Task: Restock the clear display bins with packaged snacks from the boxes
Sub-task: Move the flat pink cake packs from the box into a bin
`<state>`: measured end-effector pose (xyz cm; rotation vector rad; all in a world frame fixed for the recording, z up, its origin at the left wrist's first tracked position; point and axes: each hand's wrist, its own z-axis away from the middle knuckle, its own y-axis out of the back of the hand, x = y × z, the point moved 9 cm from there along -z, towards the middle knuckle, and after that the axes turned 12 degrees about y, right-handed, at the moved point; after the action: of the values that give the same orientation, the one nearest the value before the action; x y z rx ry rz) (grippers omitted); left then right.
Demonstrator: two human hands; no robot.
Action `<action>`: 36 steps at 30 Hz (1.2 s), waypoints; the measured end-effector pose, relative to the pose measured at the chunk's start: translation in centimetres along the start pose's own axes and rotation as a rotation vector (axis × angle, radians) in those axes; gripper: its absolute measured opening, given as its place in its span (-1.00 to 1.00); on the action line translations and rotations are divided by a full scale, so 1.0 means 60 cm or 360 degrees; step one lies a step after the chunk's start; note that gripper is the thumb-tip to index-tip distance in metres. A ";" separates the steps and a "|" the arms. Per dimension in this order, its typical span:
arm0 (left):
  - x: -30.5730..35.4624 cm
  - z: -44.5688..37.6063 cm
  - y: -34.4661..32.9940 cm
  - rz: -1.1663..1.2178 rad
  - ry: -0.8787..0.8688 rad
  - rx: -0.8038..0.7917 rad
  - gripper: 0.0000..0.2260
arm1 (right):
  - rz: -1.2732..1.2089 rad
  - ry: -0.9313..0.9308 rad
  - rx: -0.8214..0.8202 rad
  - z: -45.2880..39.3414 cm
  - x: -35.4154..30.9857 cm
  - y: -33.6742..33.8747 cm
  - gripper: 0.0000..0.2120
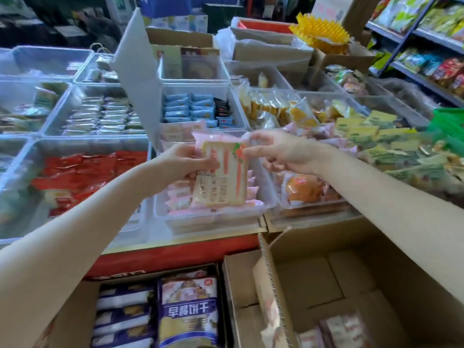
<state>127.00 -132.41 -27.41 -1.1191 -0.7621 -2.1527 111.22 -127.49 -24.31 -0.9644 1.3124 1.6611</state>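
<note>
A pink-and-cream snack packet (221, 174) hangs over a clear display bin (213, 217) that holds several matching pink packets. My left hand (187, 163) grips the packet's left edge. My right hand (278, 153) pinches its upper right corner. Below the counter an open cardboard box (351, 285) holds a few pink packets (336, 332) at its bottom. Another box (82, 320) at lower left is packed with purple-and-white snack bags (188, 310).
Clear bins cover the counter: red packets (82, 177) on the left, blue packets (190, 109) behind, bread rolls (303, 189) and yellow-green packets (371, 136) on the right. A raised clear lid (138, 69) stands upright. Shelves with snacks (431, 54) line the right side.
</note>
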 end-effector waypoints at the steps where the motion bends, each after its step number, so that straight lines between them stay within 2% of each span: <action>1: 0.003 -0.003 0.021 -0.0298 -0.0037 0.0097 -0.93 | 0.0121 0.0099 0.0042 -0.019 -0.019 -0.010 -0.49; 3: 0.022 -0.008 0.049 -0.1041 -0.0142 0.0360 -0.75 | 0.0451 0.0358 0.0067 -0.056 -0.065 -0.039 -0.42; 4: 0.041 -0.005 0.057 -0.1349 -0.0245 0.0511 -0.69 | 0.0621 0.0466 0.0017 -0.073 -0.086 -0.064 -0.46; 6: 0.075 0.001 0.070 -0.1651 -0.0411 0.0762 -0.64 | 0.0991 0.0552 -0.0053 -0.103 -0.105 -0.108 -0.61; 8: 0.088 -0.004 0.094 -0.1534 -0.0473 0.0940 -0.69 | 0.1165 0.0591 0.0156 -0.126 -0.112 -0.114 -0.74; 11: 0.071 -0.014 0.141 -0.0996 -0.0553 0.1094 -0.75 | 0.0982 0.0442 0.0586 -0.153 -0.083 -0.080 -0.95; 13: 0.034 -0.030 0.150 -0.0963 -0.0460 0.1039 -0.73 | 0.0794 0.0181 0.0606 -0.173 -0.023 -0.073 -0.97; 16: -0.029 -0.041 0.157 -0.0931 -0.0318 0.0921 -0.72 | 0.0330 -0.0110 0.0416 -0.181 0.060 -0.113 -0.85; 19: -0.077 -0.042 0.160 -0.0909 -0.0261 0.0888 -0.73 | 0.0196 -0.0319 0.0419 -0.181 0.129 -0.140 -0.79; 21: -0.099 -0.044 0.150 -0.0934 -0.0220 0.0843 -0.73 | 0.0159 -0.0357 0.0504 -0.182 0.158 -0.148 -0.94; 23: -0.112 -0.045 0.137 -0.0931 -0.0173 0.0830 -0.72 | 0.0007 -0.0410 0.0519 -0.184 0.185 -0.147 -0.53; 24: -0.116 -0.047 0.128 -0.0925 -0.0161 0.0822 -0.71 | -0.0039 -0.0439 0.0506 -0.177 0.184 -0.148 -0.40; 25: -0.116 -0.049 0.115 -0.0920 -0.0163 0.0805 -0.71 | 0.0019 -0.0455 0.0498 -0.163 0.178 -0.141 -0.36; 28: -0.088 -0.043 0.051 -0.0931 -0.0316 0.0743 -0.72 | 0.0013 -0.0407 0.0523 -0.111 0.157 -0.095 -0.43; 30: -0.052 -0.026 -0.013 -0.0921 -0.0540 0.0675 -0.75 | -0.0027 -0.0270 0.0457 -0.057 0.131 -0.059 -0.68; 31: -0.033 -0.014 -0.053 -0.0911 -0.0656 0.0601 -0.77 | -0.0069 -0.0253 0.0344 -0.022 0.119 -0.044 -0.77; 34: 0.015 0.029 -0.198 -0.0908 -0.0958 0.0132 -0.82 | -0.0002 -0.0172 -0.0028 0.102 0.092 0.011 -0.82; 36: 0.036 0.060 -0.300 -0.1001 -0.1092 -0.0131 -0.84 | 0.0020 -0.0228 -0.0157 0.187 0.115 0.050 -0.80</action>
<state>114.91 -118.48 -27.72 -1.8979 -1.4999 -2.2865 104.75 -116.06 -27.47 -0.8783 1.1528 1.7842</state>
